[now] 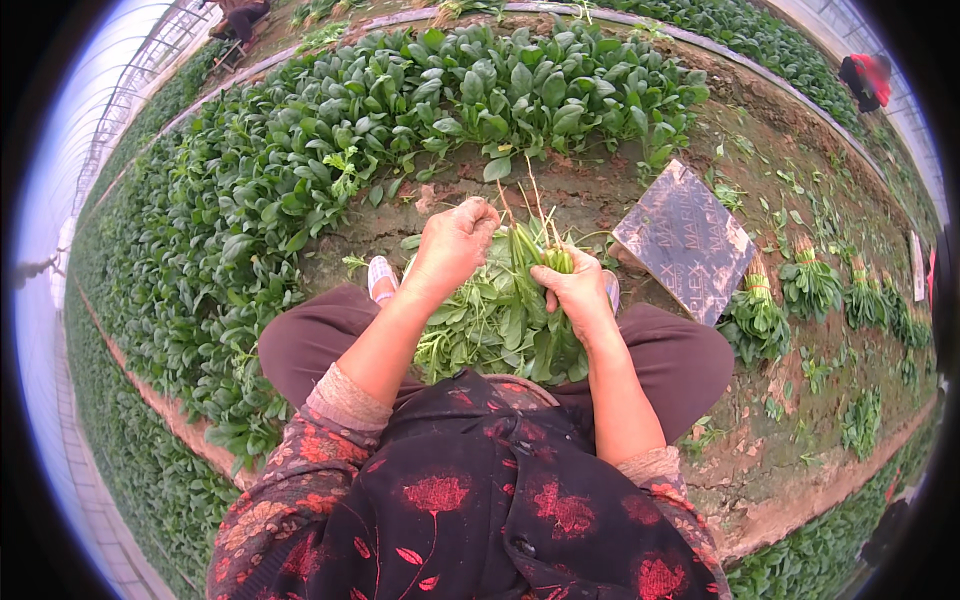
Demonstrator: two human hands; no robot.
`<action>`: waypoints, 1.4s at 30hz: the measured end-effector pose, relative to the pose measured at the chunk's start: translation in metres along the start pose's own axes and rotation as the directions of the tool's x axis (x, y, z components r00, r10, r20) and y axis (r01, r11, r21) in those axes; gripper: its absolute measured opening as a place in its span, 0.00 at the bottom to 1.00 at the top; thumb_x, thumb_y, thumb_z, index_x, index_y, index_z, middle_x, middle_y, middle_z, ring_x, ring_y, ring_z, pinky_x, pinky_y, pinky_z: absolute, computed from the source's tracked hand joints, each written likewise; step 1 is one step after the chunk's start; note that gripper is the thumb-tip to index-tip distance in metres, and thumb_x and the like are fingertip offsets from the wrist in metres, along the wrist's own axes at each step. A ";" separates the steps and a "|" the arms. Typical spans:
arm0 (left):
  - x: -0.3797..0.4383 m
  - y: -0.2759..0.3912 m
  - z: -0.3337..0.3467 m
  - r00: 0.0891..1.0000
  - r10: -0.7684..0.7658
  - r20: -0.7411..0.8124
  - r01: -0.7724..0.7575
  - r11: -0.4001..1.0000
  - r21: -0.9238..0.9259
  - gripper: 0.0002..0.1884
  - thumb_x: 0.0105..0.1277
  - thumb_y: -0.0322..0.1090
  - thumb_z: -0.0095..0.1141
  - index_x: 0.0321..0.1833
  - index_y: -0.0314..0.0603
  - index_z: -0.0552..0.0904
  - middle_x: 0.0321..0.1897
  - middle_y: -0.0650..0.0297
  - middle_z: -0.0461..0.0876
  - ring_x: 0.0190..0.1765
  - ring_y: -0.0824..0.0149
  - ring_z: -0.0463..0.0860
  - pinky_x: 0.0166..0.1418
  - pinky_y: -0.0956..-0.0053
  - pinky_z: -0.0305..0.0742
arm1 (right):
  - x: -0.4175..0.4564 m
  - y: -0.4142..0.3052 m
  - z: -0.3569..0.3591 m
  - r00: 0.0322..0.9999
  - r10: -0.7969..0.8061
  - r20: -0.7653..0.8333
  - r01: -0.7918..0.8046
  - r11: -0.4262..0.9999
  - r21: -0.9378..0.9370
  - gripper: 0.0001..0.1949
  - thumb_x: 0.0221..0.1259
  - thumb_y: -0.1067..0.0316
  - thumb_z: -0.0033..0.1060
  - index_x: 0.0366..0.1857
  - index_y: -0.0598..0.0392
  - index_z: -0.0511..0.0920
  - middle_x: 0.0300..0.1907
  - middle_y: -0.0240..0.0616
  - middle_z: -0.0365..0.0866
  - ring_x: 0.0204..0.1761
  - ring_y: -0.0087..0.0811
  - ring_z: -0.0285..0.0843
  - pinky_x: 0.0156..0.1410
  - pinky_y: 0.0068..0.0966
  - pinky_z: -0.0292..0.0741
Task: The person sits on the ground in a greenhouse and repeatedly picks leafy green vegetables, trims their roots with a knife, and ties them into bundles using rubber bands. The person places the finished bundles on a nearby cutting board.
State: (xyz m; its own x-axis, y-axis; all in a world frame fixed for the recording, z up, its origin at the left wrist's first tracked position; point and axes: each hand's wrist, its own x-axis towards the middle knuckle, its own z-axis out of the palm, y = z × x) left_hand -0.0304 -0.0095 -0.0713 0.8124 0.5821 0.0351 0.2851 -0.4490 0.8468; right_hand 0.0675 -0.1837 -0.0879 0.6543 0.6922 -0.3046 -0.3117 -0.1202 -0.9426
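Observation:
My right hand [576, 289] grips a small bunch of spinach [525, 289] by the stems. Its leaves hang downward, and a few thin pale roots stick up from the top. Just left of those stems is my left hand [454, 244], its thumb and fingers pinched together close to a root. Whether anything sits between these fingertips is hidden. Beneath both hands, between my bent legs, lies a heap of loose green leaves [472, 322].
Spinach plants [480, 90] grow densely ahead and to the left. A dark printed board [686, 240] lies at the right, beside several tied spinach bunches [757, 315] on the soil. One person [870, 81] is at the far right, another [244, 19] at the far left.

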 end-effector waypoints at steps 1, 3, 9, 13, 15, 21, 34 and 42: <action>0.000 -0.001 -0.003 0.998 -0.058 -0.001 0.058 0.994 -0.092 0.08 0.71 0.36 0.59 0.44 0.38 0.84 0.23 0.65 0.81 0.24 0.76 0.79 0.30 0.76 0.74 | -0.001 -0.002 0.001 1.000 0.007 -0.016 -0.007 1.000 -0.022 0.13 0.59 0.74 0.70 0.48 0.60 0.81 0.26 0.27 0.79 0.16 0.15 0.68 0.21 0.15 0.63; -0.001 0.003 -0.011 0.985 -0.171 0.018 0.170 0.947 -0.272 0.10 0.71 0.37 0.59 0.43 0.37 0.83 0.23 0.62 0.81 0.24 0.73 0.79 0.30 0.74 0.74 | 0.001 0.003 0.002 1.000 0.002 -0.012 -0.002 1.000 -0.012 0.14 0.59 0.74 0.70 0.49 0.60 0.82 0.25 0.26 0.79 0.16 0.15 0.68 0.21 0.16 0.63; -0.014 0.018 0.003 0.987 0.151 0.045 -0.157 0.914 0.375 0.17 0.66 0.50 0.61 0.41 0.43 0.82 0.29 0.51 0.86 0.36 0.47 0.86 0.40 0.55 0.80 | 0.006 0.015 0.004 0.997 -0.073 -0.016 0.070 0.991 -0.117 0.17 0.58 0.71 0.69 0.51 0.60 0.82 0.22 0.24 0.76 0.17 0.15 0.67 0.21 0.18 0.65; -0.012 0.009 0.005 0.971 0.239 0.025 -0.227 0.876 0.426 0.12 0.66 0.45 0.60 0.39 0.43 0.82 0.31 0.52 0.87 0.38 0.47 0.86 0.41 0.53 0.81 | 0.003 0.010 0.004 0.999 -0.045 -0.010 0.044 0.988 -0.148 0.16 0.59 0.74 0.70 0.51 0.60 0.81 0.23 0.23 0.77 0.16 0.14 0.67 0.21 0.16 0.64; -0.010 0.008 0.003 0.964 0.265 0.018 -0.239 0.839 0.489 0.11 0.66 0.43 0.59 0.40 0.44 0.82 0.32 0.52 0.87 0.37 0.46 0.86 0.41 0.53 0.81 | 0.003 0.010 0.003 0.999 -0.037 -0.014 0.034 0.986 -0.165 0.16 0.59 0.74 0.70 0.51 0.60 0.81 0.23 0.24 0.77 0.17 0.14 0.67 0.21 0.16 0.64; 0.001 -0.017 -0.021 0.995 0.087 0.055 -0.102 0.778 0.619 0.14 0.64 0.34 0.59 0.53 0.50 0.82 0.38 0.55 0.87 0.40 0.48 0.86 0.47 0.56 0.81 | 0.000 0.006 0.000 0.999 -0.024 0.032 0.028 0.990 -0.141 0.15 0.59 0.74 0.69 0.50 0.61 0.81 0.24 0.24 0.77 0.17 0.15 0.68 0.22 0.17 0.65; -0.003 0.000 -0.024 0.984 0.087 0.156 -0.109 0.984 0.137 0.08 0.68 0.32 0.58 0.46 0.40 0.85 0.35 0.56 0.85 0.33 0.64 0.82 0.41 0.71 0.76 | 0.005 0.017 -0.002 0.983 -0.174 -0.065 0.167 0.981 -0.093 0.12 0.61 0.74 0.68 0.48 0.55 0.85 0.37 0.25 0.85 0.32 0.15 0.77 0.40 0.16 0.74; -0.011 0.015 0.008 0.962 0.074 0.264 -0.041 0.991 -0.125 0.09 0.68 0.31 0.58 0.47 0.38 0.85 0.33 0.61 0.85 0.29 0.73 0.81 0.37 0.76 0.77 | 0.001 0.012 0.006 0.992 -0.086 0.088 0.070 0.983 0.167 0.17 0.64 0.71 0.66 0.57 0.59 0.81 0.49 0.25 0.84 0.47 0.16 0.78 0.57 0.19 0.74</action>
State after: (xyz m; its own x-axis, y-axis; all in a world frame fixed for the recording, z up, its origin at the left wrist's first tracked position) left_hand -0.0310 -0.0287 -0.0632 0.9366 0.3476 -0.0442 0.1853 -0.3843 0.9044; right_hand 0.0601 -0.1806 -0.0982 0.6155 0.7598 -0.2094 -0.3760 0.0495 -0.9253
